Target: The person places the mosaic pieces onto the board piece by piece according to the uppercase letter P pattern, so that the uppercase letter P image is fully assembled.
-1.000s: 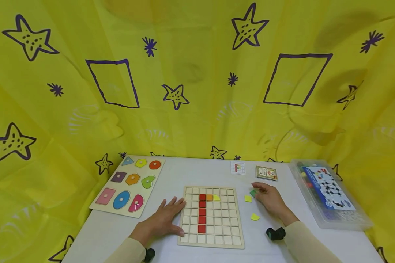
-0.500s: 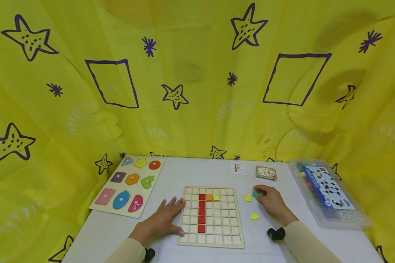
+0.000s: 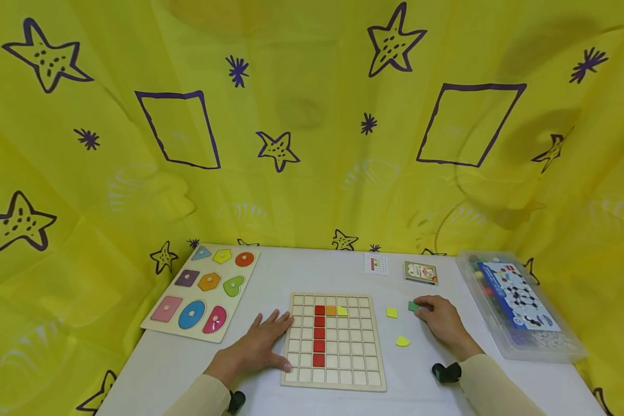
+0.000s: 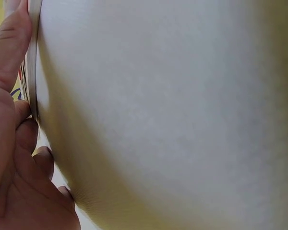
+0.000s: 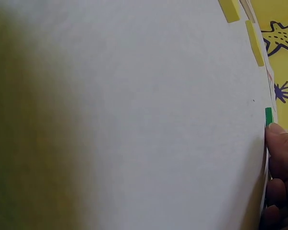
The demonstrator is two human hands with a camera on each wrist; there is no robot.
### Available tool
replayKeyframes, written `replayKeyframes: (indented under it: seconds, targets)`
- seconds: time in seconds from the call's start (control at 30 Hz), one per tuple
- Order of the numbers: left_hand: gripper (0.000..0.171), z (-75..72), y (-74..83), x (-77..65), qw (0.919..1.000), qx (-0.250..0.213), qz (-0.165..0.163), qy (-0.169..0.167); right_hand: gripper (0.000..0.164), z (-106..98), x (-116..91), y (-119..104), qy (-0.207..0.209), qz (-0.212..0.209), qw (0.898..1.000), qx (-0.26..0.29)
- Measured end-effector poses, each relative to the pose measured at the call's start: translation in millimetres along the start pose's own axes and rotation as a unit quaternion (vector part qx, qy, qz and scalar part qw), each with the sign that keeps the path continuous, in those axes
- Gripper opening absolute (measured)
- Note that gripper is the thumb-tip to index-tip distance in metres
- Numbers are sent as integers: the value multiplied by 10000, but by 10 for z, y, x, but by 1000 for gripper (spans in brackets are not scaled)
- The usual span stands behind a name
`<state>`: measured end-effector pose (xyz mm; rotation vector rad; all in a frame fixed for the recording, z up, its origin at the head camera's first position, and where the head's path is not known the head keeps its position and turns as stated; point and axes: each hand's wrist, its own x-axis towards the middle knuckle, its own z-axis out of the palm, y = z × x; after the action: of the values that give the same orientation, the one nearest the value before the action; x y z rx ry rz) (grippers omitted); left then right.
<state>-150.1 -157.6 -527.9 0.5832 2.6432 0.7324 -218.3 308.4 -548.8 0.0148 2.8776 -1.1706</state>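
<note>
In the head view a wooden grid board lies mid-table. Its grid carries a column of red square tiles, with an orange tile and a yellow tile beside the top one. Fingers spread, my left hand rests flat at the board's left edge, thumb on its lower corner. To the right of the board, my right hand pinches the edge of a green tile low at the tabletop. The right wrist view shows the thumb against the green tile.
Between board and right hand lie a yellow square tile and a rounded yellow tile. Behind are a small printed grid card and a card box. A shape puzzle lies left, a clear plastic case right.
My right hand has moved to the right, taking the green tile with it, away from the yellow square tile. My left hand and the board stay in place.
</note>
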Motion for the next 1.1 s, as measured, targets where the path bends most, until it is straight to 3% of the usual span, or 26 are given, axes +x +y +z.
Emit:
replayKeyframes:
  seconds: [0.17, 0.53, 1.1]
  targets:
    - [111, 2, -12, 3, 10000, 16, -22, 9, 32, -5, -11, -11, 68, 65, 10000, 27]
    - [111, 14, -24, 7, 10000, 0, -55, 29, 32, 1, -88, -81, 621, 152, 9974, 329]
    - [111, 1, -7, -13, 10000, -47, 45, 60, 27, 223, -166, -375, 1019, -176, 9921, 716]
